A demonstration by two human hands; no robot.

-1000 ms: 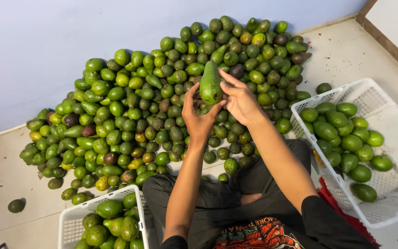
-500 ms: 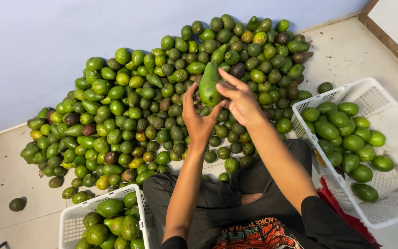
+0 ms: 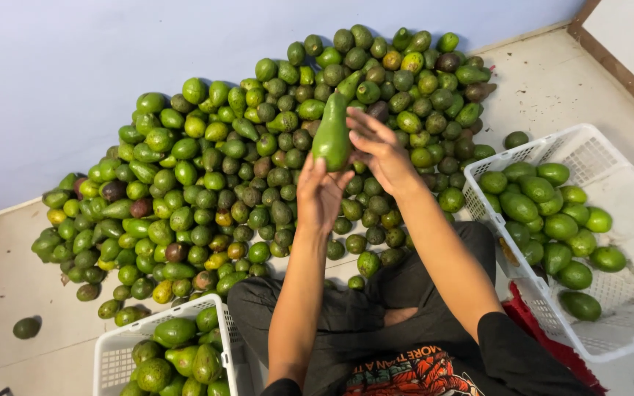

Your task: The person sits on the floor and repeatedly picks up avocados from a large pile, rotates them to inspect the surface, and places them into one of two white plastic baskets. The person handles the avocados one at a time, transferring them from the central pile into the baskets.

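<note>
A seated person holds one long green avocado [image 3: 332, 134] up over a big floor pile of avocados [image 3: 258, 169], both hands raised at chest height. The left hand [image 3: 321, 192] cups the fruit's lower end from beneath, fingers half-curled around it; the right hand [image 3: 380, 150] rests vs. its side, fingers spread & lightly bent, steadying rather than clamping. By the look of it, this is the inspect-and-grade step: fruit lifted clear of the heap, turned between the hands, not yet dropped in a bin. Whichever way it goes calls for a swing sideways & down. The white crate at right [image 3: 599, 158], approx. half full of larger avocados, sits just beside the right knee w/ its near rim low & open room above. The second white crate at lower left [image 3: 115, 352], also part-filled, touches the left leg. Room is tight in front: the pile runs right up to the crossed legs & back to the blue wall [image 3: 75, 66]. One stray avocado [image 3: 26, 327] lies well apart on bare floor at far left, a dark wood edge [image 3: 610, 51] frames the upper right corner
</note>
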